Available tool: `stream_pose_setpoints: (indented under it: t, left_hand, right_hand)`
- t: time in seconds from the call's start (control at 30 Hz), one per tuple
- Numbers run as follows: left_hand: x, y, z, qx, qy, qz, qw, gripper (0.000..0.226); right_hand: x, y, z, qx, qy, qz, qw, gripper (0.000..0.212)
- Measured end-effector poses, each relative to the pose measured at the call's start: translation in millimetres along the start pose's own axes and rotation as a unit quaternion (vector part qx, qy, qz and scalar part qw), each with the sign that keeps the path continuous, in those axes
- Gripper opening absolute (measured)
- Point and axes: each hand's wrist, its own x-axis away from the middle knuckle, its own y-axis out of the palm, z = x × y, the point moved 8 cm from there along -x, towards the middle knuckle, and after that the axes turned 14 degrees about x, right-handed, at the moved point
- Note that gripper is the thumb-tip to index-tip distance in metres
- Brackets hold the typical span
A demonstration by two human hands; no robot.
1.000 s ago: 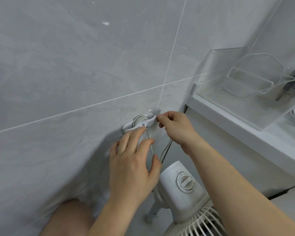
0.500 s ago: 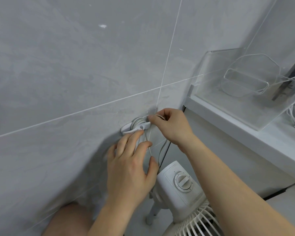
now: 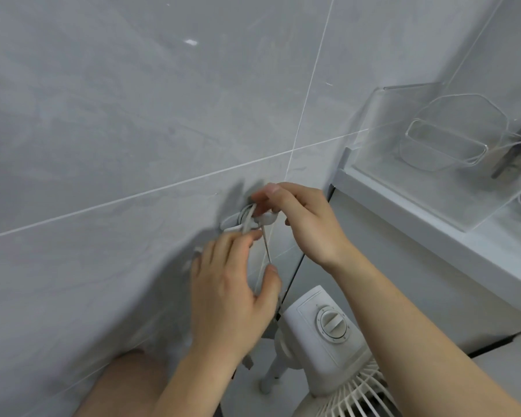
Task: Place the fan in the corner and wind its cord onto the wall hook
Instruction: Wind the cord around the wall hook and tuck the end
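Thin white cord [image 3: 247, 219], glossy hook [image 3: 238, 221]

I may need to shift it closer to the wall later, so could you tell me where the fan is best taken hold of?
Probably the white motor housing behind the fan grille, taken from above with the fingers on its two sides. It is the blocky, solid part facing up, clear of both hands. The ribbed grille looks thin, and the control knob could turn. The cord is taut to the wall hook.

Wall hook [image 3: 238, 223]: frame centre, cord [image 3: 247, 224] looped on it.
Right hand [image 3: 301, 221]: pinching cord at hook.
Left hand [image 3: 232, 296]: grip on cord below.
Fan [image 3: 322, 335]: lower right.
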Motion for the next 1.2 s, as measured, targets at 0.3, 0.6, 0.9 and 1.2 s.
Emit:
stream_pose_setpoints:
  t: [0.3, 0.6, 0.9, 1.2]
  left_hand:
    - [-1.4, -20.9, -21.8, -0.045, -0.112, 0.006, 0.993, 0.041]
    - [2.9, -23.3, -14.8, -0.101, -0.141, -0.028, 0.984, 0.044]
    - [4.5, -21.5, -23.3, -0.078, -0.193, -0.034, 0.977, 0.046]
    - [5.9, -18.7, -26.0, -0.107, -0.190, -0.053, 0.974, 0.048]
  right_hand:
    - [2.1, 6.5, 2.2, 0.039, 0.003, -0.022, 0.999, 0.032]
    - [15.3, 36.8, 20.8, 0.146, 0.049, -0.201, 0.967, 0.033]
    - [25.7, 48.3, 32.9, 0.215, 0.076, -0.288, 0.930, 0.027]
    - [12.4, 34.7, -2.7, 0.092, -0.039, -0.128, 0.987, 0.025]
